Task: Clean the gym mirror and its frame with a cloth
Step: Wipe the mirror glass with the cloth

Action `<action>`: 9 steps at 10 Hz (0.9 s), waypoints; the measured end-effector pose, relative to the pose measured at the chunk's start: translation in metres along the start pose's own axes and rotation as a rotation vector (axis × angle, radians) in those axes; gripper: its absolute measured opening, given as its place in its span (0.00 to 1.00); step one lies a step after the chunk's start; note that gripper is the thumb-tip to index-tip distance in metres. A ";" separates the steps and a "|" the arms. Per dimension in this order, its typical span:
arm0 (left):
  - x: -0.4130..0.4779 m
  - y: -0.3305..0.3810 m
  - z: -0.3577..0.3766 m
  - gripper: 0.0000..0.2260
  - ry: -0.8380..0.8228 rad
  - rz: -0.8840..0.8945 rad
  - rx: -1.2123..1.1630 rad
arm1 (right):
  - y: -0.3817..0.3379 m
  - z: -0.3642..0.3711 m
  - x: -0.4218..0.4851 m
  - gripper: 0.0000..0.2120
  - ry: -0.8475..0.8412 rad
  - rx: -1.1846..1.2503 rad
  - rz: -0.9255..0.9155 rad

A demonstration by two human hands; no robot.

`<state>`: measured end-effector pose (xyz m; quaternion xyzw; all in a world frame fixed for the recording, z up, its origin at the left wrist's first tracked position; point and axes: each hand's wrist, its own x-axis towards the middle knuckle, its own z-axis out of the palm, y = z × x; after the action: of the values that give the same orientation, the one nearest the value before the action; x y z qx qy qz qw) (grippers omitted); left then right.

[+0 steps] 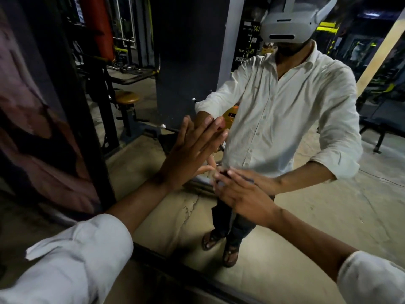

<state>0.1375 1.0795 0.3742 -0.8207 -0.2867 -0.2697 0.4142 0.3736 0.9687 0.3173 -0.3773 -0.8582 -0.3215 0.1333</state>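
Note:
The gym mirror [295, 216] fills the view ahead and reflects a person in a white shirt and a headset. Its dark frame [72, 110] runs up the left side and along the bottom edge [175, 273]. My left hand [192, 150] is raised with its fingers straight and spread, the fingertips meeting their reflection on the glass. My right hand [241, 194] reaches forward lower down, fingers extended against the glass. A small dark shape sits at its fingertips; I cannot tell what it is. No cloth is in view.
A brown-patterned wall [32, 132] stands left of the frame. The mirror reflects a round stool [127, 98], weight machines, a red punching bag [103, 27], a dark pillar [186, 62] and a bench [385, 128] on a cracked concrete floor.

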 end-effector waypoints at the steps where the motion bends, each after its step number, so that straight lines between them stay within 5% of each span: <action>1: -0.009 -0.004 0.003 0.46 0.012 -0.016 -0.112 | 0.038 -0.013 0.027 0.32 0.124 -0.048 -0.065; 3: -0.063 -0.008 0.019 0.44 -0.057 -0.247 -0.200 | 0.011 0.024 -0.004 0.24 0.103 -0.011 0.092; 4: -0.086 -0.014 0.025 0.40 -0.120 -0.233 -0.092 | -0.014 0.041 -0.023 0.25 -0.050 0.061 0.022; 7: -0.090 -0.011 0.016 0.50 -0.393 -0.304 -0.071 | 0.023 0.000 0.082 0.22 0.336 -0.195 0.062; 9: -0.089 -0.016 0.012 0.47 -0.441 -0.289 -0.067 | -0.016 0.030 0.067 0.26 -0.094 -0.341 -0.180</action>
<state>0.0674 1.0752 0.3156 -0.8233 -0.4753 -0.1501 0.2715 0.3165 1.0180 0.3184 -0.3309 -0.8268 -0.4549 -0.0022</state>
